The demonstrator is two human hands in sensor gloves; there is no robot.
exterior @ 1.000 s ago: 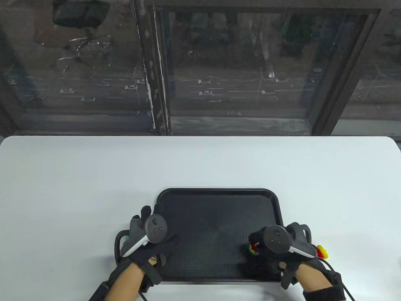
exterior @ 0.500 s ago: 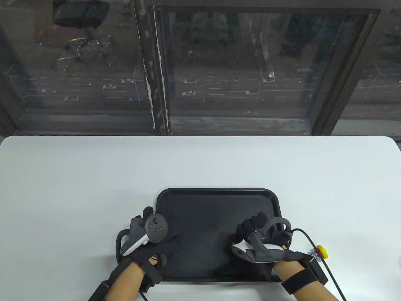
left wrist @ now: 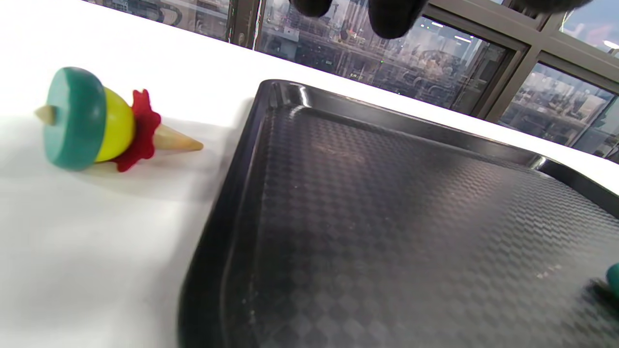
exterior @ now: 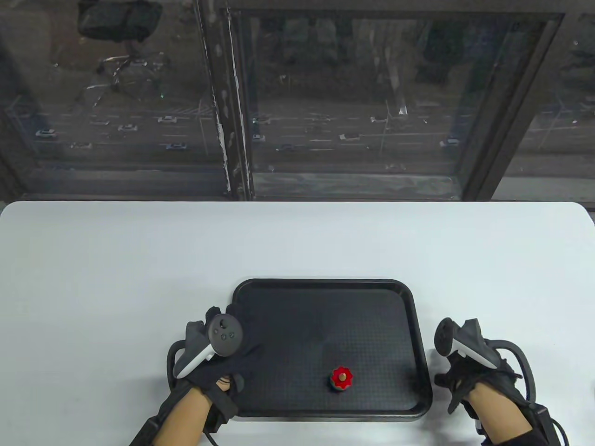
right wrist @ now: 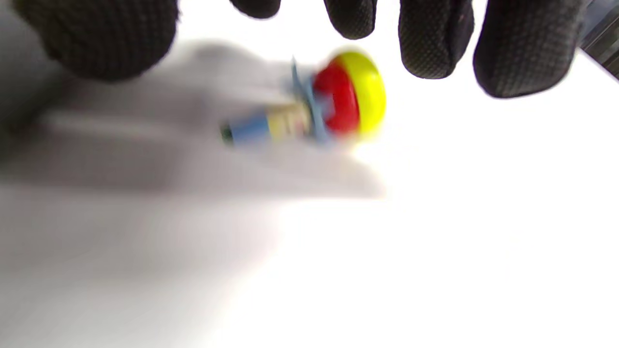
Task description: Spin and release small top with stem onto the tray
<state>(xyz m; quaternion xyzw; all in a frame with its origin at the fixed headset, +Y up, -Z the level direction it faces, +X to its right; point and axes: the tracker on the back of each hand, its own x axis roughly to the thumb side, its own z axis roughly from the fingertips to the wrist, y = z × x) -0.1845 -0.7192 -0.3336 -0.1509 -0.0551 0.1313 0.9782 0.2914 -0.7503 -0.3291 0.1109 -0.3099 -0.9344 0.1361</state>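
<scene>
I count three small wooden tops, one tray and my two hands. Leftmost, a teal, yellow and red wooden top (left wrist: 96, 123) lies on its side on the white worktop (exterior: 116, 260), just beside the tray's left rim. My left hand (exterior: 216, 353) rests at that rim, fingers relaxed, holding nothing. The black textured plastic tray (exterior: 288, 302) contains one thing: the small red-capped top with stem (exterior: 342, 378), upright in its near-right part. My right hand (exterior: 469, 367) hovers off the tray, fingers loosely open and empty, above a blurred red, yellow and blue top (right wrist: 329, 108) lying on the worktop.
</scene>
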